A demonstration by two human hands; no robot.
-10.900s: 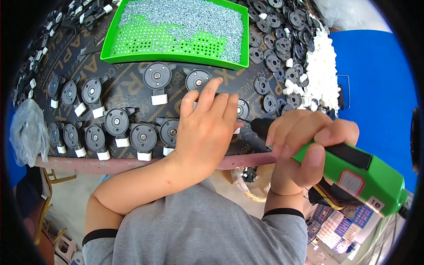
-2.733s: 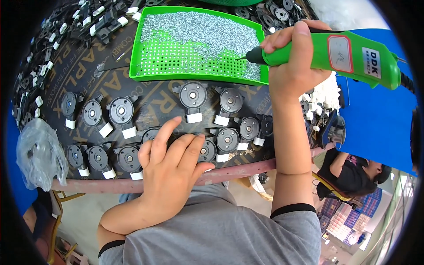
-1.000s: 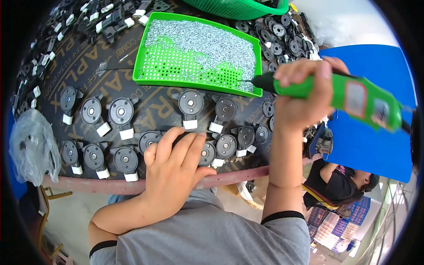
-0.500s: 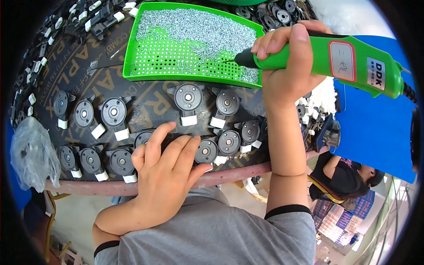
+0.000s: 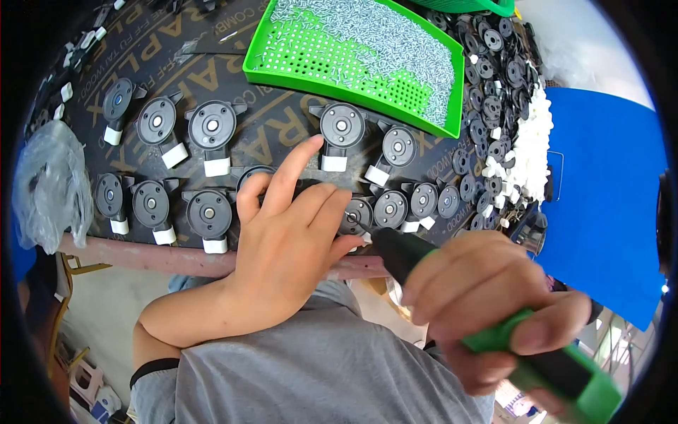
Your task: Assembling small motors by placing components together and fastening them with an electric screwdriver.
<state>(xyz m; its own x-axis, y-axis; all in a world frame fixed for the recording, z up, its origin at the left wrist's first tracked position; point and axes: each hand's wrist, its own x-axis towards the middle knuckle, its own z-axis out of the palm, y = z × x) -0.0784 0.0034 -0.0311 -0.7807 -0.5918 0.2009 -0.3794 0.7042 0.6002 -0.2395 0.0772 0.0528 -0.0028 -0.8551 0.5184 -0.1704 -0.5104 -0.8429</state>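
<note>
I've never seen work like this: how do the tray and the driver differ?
The tray is wide and shallow, while the driver is long and narrow. The tray holds screws and sits on the table; the driver is gripped in the right hand. Both have green on them.

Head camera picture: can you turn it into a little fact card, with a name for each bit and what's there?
Left hand: palm down over the front row of round black parts; what is under it is hidden
Right hand: wrapped around a green driver
Driver tip: at one front-row part, just right of the left hand; contact unclear
Far side: green tray with silver screws
Right side: scattered black discs, heap of white pieces
Left side: crumpled plastic bag
</note>
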